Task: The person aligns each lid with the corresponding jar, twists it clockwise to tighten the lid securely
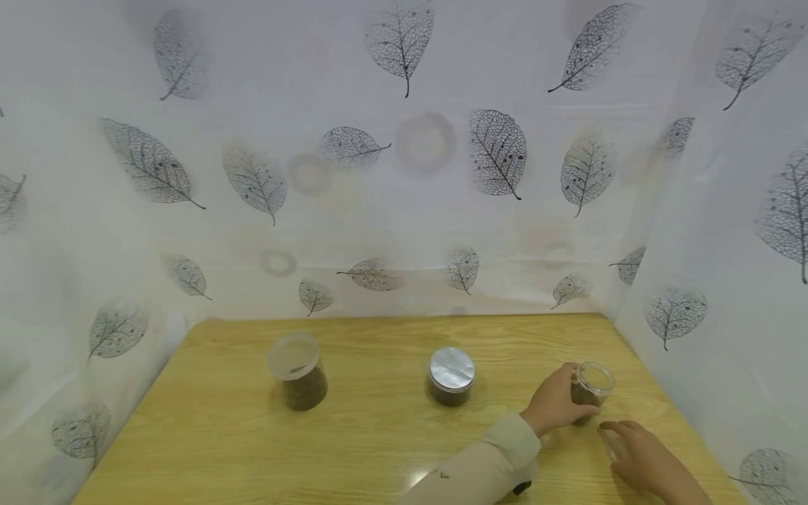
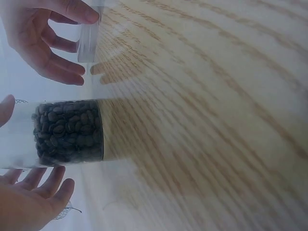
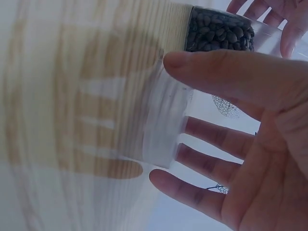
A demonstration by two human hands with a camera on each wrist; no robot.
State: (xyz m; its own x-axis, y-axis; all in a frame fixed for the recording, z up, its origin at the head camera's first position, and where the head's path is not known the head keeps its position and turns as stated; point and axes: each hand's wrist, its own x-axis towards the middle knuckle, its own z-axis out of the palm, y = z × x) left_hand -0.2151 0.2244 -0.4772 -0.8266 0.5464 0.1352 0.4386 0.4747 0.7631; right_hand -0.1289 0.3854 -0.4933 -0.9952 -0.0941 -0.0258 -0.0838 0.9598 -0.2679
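At the right of the table, in the head view, my left hand (image 1: 557, 401) holds a clear open jar (image 1: 593, 389) with thumb and fingers on opposite sides. Dark beans (image 2: 72, 132) fill its lower part in the left wrist view, and its base stands on the wood. Just right of the jar, my right hand (image 1: 647, 456) holds a clear round lid (image 3: 166, 118) on edge, low at the table surface. The right thumb lies on the lid's near side in the right wrist view, with the fingers along its far side.
A jar with a silvery top (image 1: 451, 369) stands mid-table, and a taller clear-topped jar (image 1: 304, 386) with dark contents stands to the left. The wooden table (image 1: 366, 449) is bordered by white leaf-print sheeting (image 1: 435, 231) at the back and both sides.
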